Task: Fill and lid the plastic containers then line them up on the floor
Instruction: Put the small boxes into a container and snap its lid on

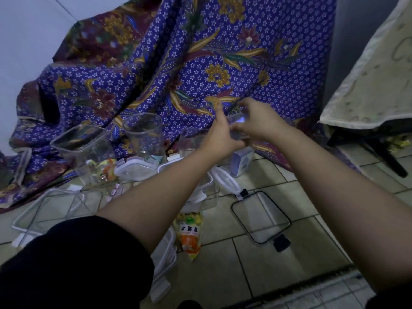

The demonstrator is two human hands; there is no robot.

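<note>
Both my hands meet in mid-air over the floor, in front of the purple batik cloth. My left hand (219, 133) and my right hand (256, 121) grip a small clear plastic piece (238, 123) between them; whether it is a lid or a small container is hard to tell. Below and to the left stand two tall clear containers, a square one (82, 146) and a round one (145, 134), both without lids. Several white-rimmed lids (133, 170) lie on the tiles around them. A black-rimmed lid (260, 217) lies flat to the right.
A yellow and orange snack packet (189, 233) lies on the tiled floor between my arms. A large flat clear lid (55, 208) sits at the left. A small white-blue box (242, 161) stands under my hands. A cloth-covered table (367, 85) is at right.
</note>
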